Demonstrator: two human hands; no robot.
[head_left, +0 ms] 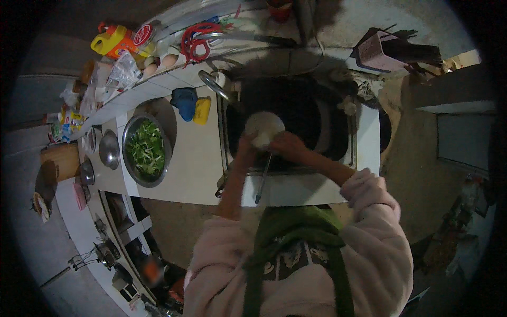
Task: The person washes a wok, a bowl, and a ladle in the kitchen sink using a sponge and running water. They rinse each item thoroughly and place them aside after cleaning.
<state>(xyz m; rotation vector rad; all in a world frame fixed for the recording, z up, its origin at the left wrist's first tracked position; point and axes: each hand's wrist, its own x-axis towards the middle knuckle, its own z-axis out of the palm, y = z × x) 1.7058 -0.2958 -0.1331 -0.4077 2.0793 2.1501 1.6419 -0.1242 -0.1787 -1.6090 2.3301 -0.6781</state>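
Both my hands are on a pale round object (264,126), held over a dark sink basin (293,95) with a metal rim. It is too blurred to tell whether it is a bowl or something else. My left hand (247,143) grips its lower left side, and my right hand (286,142) its lower right. Below my right hand, a long thin metal handle (264,177) with a dark tip lies across the sink's front edge; its far end is hidden. A curved metal faucet (216,85) stands at the basin's back left.
Left of the sink, a steel bowl (126,152) holds chopped leafy greens (145,148). A blue cloth (184,104) and a yellow sponge (202,111) lie behind. Eggs (170,60), a red hose (190,37) and a yellow jug (103,44) line the back ledge. A smaller metal bowl (109,149) sits farther left.
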